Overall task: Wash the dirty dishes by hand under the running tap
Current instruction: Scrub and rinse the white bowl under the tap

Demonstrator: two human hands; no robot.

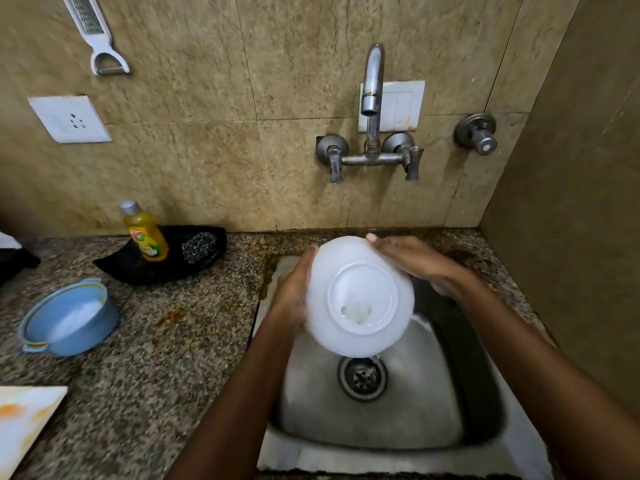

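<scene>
A white bowl (pixel 360 296) is held over the steel sink (pixel 381 424), tilted with its underside and foot ring facing me. My left hand (pixel 294 289) grips its left rim, fingers hidden behind the bowl. My right hand (pixel 415 261) lies flat on the upper right of the bowl's outside, fingers straight. The tap (pixel 372 84) stands on the wall above; a thin stream of water falls from its spout toward the bowl. A little foam sits inside the foot ring.
On the granite counter left of the sink: a blue bowl (pixel 69 317) with foam in it, a black tray (pixel 166 258) holding a yellow dish-soap bottle (pixel 145 233) and a steel scrubber (pixel 199 247), and a plate corner (pixel 24 420) at the bottom left. The drain (pixel 362 377) lies under the bowl.
</scene>
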